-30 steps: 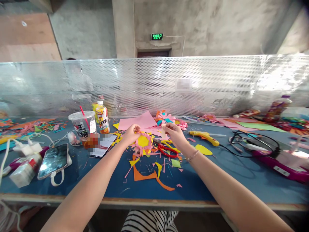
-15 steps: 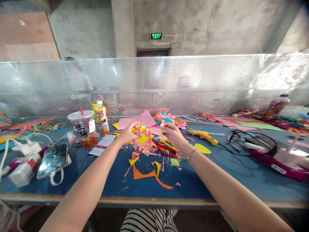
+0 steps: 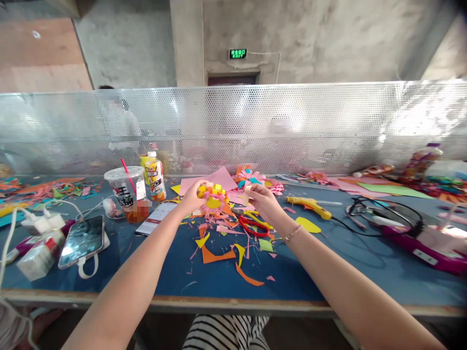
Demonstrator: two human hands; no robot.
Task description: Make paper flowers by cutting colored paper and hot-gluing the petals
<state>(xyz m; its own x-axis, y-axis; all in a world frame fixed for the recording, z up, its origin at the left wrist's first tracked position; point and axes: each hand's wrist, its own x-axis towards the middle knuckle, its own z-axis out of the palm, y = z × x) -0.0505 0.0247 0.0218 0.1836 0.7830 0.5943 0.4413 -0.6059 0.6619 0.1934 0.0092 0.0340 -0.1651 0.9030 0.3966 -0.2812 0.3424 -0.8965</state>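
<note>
A paper flower (image 3: pixel 214 202), pink and yellow with an orange and yellow looped rim, is held by my left hand (image 3: pixel 193 198) above the table. To its right, my right hand (image 3: pixel 263 199) pinches a small pale strip (image 3: pixel 246 195) between thumb and fingertips, apart from the flower. Red-handled scissors (image 3: pixel 254 226) lie below my right hand among paper scraps. Behind the hands rests a pink paper flower (image 3: pixel 248 178) with blue pieces. A yellow glue gun (image 3: pixel 310 206) lies to the right of my right wrist.
A lidded drink cup (image 3: pixel 127 194), a juice bottle (image 3: pixel 155 177) and phones (image 3: pixel 83 242) stand or lie at left. A purple power strip (image 3: pixel 430 255) with black cables sits at right. A perforated metal screen (image 3: pixel 233 129) runs along the back, with people behind it.
The paper flower has tilted in my left hand, so its looped rim shows more and its yellow middle less. My right hand keeps its pinch on the strip, nearly in place.
</note>
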